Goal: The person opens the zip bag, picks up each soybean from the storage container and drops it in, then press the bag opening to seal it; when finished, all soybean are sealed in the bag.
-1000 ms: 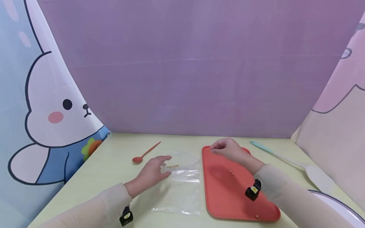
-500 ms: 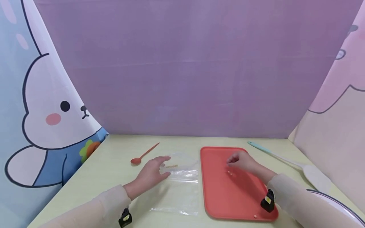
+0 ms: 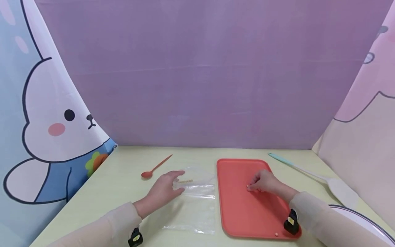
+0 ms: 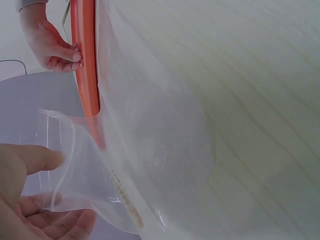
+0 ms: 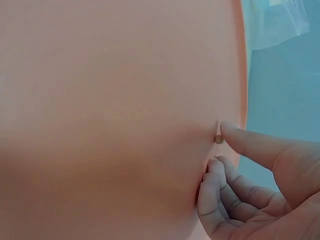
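Note:
My left hand (image 3: 162, 192) holds the mouth of a clear zip bag (image 4: 95, 165), thumb and fingers spread apart at its zip edge. A row of small tan beans (image 4: 122, 197) lies inside the bag. Over the red tray (image 3: 237, 216), my right hand (image 3: 270, 183) reaches down with curled fingers. In the right wrist view a round tan bean (image 5: 219, 139) sits by the thumb tip, with a gap between thumb and fingertips. Another bean (image 3: 276, 234) lies near the tray's front right corner.
A red spoon (image 3: 147, 174) lies at the back left of the table. Right of the tray rests a white spatula (image 3: 340, 192) with a mint handle. A white dark-rimmed plate (image 3: 355, 219) stands at the front right, partly behind the right sleeve.
My right hand has moved from the tray's back left edge, right and down to the bean in the tray's middle. The left hand and the bag have stayed nearly still.

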Tool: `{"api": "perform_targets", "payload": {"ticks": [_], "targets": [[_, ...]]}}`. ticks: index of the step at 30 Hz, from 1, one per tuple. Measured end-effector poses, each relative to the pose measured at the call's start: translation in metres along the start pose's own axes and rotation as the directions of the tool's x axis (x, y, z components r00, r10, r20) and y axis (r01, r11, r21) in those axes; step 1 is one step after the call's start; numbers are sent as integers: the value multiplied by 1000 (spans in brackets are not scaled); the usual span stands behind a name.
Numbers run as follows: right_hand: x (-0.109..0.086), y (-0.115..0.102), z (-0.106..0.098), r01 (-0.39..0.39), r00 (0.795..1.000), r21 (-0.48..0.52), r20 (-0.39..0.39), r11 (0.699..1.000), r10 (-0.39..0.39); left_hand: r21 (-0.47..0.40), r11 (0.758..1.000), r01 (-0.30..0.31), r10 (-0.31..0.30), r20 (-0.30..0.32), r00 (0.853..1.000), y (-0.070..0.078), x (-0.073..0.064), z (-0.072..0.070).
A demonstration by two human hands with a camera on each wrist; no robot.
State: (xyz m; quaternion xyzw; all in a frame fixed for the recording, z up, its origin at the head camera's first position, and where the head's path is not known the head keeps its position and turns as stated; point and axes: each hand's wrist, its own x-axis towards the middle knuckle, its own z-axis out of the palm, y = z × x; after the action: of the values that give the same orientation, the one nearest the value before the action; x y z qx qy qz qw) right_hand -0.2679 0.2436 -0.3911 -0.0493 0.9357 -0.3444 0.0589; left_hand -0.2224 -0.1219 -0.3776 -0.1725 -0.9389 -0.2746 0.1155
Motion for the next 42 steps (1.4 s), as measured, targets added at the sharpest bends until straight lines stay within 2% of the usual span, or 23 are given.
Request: {"api": "perform_targets", "payload": {"ticks": [4, 10, 15, 20, 25, 29, 42], "targets": [[-1, 0, 1, 4, 1000, -15, -22, 1000, -5, 2, 1000, 2, -2, 6, 1000, 0, 0, -1], [-2, 1, -1, 13, 1000, 0, 6, 1000, -13, 1, 1000, 6, -6, 18, 1000, 1, -1, -2], [-1, 2, -9, 48, 998, 45, 29, 998, -50, -3, 1000, 9, -8, 17, 1000, 2, 0, -2], [0, -2, -17, 82, 996, 44, 31, 996, -83, 10, 1000, 4, -4, 20, 1000, 2, 1, -1], [-1, -16, -21, 136, 989, 74, 46, 988, -140, 5, 1000, 3, -3, 23, 1000, 2, 1, 0], [-2, -32, -21, 144, 987, 115, 52, 983, -151, -4, 1000, -7, 7, 27, 1000, 2, 2, 1], [8, -82, -5, 190, 975, 224, 72, 956, -210, 6, 1000, -29, 29, 20, 999, 2, 2, 1]]}}
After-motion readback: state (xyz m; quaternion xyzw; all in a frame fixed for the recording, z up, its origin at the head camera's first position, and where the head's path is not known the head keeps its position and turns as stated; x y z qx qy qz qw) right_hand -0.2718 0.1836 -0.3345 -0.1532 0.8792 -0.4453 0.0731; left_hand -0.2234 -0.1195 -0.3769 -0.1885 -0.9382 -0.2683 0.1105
